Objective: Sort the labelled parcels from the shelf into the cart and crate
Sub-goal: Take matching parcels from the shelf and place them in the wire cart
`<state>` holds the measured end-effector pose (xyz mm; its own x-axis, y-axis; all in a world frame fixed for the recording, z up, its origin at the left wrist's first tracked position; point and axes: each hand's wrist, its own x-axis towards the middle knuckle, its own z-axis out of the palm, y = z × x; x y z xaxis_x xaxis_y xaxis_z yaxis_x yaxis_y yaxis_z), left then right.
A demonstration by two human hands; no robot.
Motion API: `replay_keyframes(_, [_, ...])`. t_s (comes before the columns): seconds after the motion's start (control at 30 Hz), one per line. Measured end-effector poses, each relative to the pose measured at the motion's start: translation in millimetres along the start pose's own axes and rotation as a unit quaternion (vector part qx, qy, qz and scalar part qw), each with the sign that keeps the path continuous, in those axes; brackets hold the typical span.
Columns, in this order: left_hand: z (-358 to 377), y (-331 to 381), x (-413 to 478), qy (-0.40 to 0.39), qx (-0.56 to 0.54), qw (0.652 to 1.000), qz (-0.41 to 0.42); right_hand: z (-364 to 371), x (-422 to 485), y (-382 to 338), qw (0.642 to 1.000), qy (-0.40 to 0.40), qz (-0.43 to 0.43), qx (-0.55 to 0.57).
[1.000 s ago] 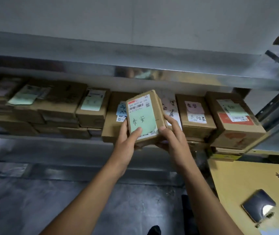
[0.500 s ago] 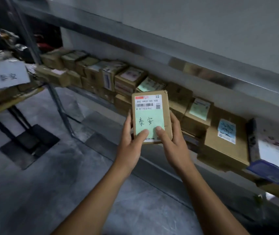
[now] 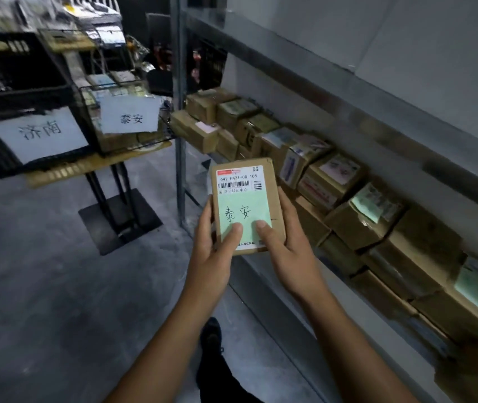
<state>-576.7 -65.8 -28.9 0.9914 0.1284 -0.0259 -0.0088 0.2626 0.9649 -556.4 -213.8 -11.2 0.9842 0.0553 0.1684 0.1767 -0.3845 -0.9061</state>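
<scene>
- Cardboard parcel [image 3: 272, 199], flat and small, is held upright near the middle of the view. It is clear of the shelf [image 3: 348, 91] on the right and not yet at either bin.
- The left hand [image 3: 217, 257] and right hand [image 3: 290, 257] clamp its long edges. The fingers [image 3: 236, 231] are curled round it, with both thumbs pressed on the lower part of the green label [image 3: 242, 210].
- The handwriting on that label matches the white sign [image 3: 130, 114] on the wire cart [image 3: 115, 144] at far left. The black crate [image 3: 14, 77], further left on the same bench [image 3: 98, 165], bears a different sign [image 3: 40, 132], so the cart looks like the right bin.
- Keeping the label facing up on the way allows one last check against the sign.
- The shelf post [image 3: 179, 112] stands between parcel and cart, so the parcel should probably swing round its near side.
- At the cart, lifting over the wire rim and laying the parcel flat seems better than dropping it, since other parcels already lie inside.
</scene>
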Motion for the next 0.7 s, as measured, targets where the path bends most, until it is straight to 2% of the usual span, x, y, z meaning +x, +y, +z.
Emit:
replay_keyframes(0.23, [-55.1, 11.4, 102.5, 0.112, 0.052, 0.992, 0.007, 79.0, 120.2, -3.0, 0.996, -0.076, -0.047, 0.028])
replay_keyframes(0.47, [-86.6, 37.5, 207.6, 0.167, 0.118, 0.979, 0.006, 131.4, 231.7, -2.4, 0.987, -0.114, -0.051, 0.102])
replay_keyframes(0.7, [-129.4, 57.1, 261.7, 0.23, 0.129, 0.964, 0.025, 185.8, 300.9, -20.5, 0.969, -0.189, -0.059, 0.146])
